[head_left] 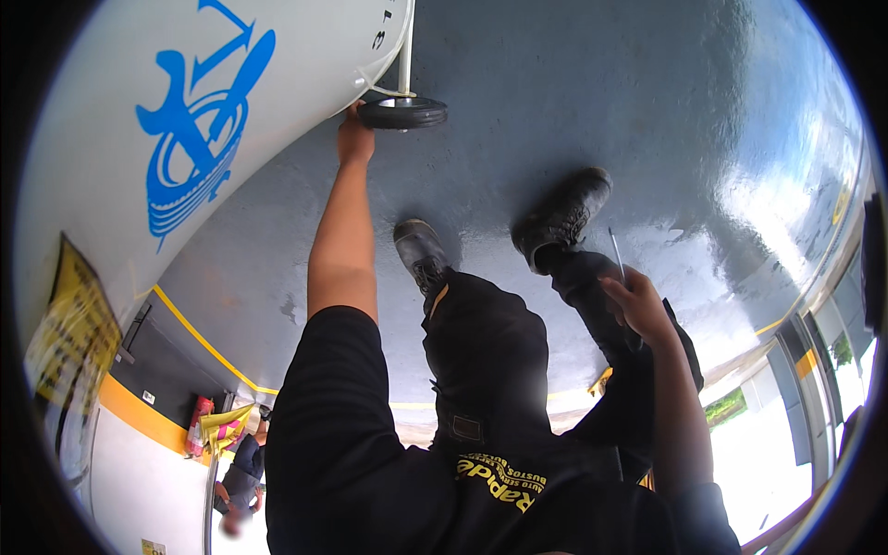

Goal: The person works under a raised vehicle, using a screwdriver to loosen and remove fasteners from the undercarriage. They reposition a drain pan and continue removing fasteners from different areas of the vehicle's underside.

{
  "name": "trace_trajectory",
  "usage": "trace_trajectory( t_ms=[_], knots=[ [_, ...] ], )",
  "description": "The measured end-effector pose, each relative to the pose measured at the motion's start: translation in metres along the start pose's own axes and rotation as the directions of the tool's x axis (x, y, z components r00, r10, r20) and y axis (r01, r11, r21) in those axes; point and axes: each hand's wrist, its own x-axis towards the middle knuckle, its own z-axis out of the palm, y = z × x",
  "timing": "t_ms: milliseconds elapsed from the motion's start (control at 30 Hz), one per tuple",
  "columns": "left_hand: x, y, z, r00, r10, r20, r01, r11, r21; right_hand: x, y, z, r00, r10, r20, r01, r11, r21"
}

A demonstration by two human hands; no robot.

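My left arm reaches forward to a small black wheel mounted by a white post at the edge of a large white body with a blue drawing. My left hand touches the wheel's left side, close to the white edge. Its fingers are mostly hidden there, so its grip does not show. Beside my right thigh, my right hand is closed around a screwdriver. The thin metal shaft points forward and up; part of the dark handle shows below the fist.
Both black shoes stand on the glossy grey floor. A yellow line runs along the floor at left. Near the wall are a red fire extinguisher and another person. A black-and-yellow sign is at far left.
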Motion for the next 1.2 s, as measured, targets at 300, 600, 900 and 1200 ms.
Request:
trace_trajectory(
  t_ms=[300, 600, 900, 1200],
  knots=[
    [0.005, -0.022, 0.043, 0.984, 0.135, -0.121, -0.134, 0.991, 0.011, 0.001, -0.024, 0.019, 0.998, -0.003, 0.064, 0.006, 0.999, -0.045],
    [-0.003, 0.010, 0.027, 0.965, 0.052, -0.258, -0.112, 0.968, -0.226, 0.011, -0.012, 0.016, 0.999, 0.020, 0.028, -0.017, 0.993, -0.115],
    [0.005, -0.051, 0.043, 0.969, 0.164, -0.186, -0.162, 0.986, 0.024, 0.009, -0.015, 0.022, 0.999, -0.038, 0.024, 0.040, 0.995, -0.095],
    [-0.215, 0.132, -0.139, 0.736, 0.147, 0.661, 0.678, -0.164, -0.717, -0.097, -0.067, 0.036, 0.986, -0.160, 0.048, 0.162, 0.986, -0.047]
  ],
)
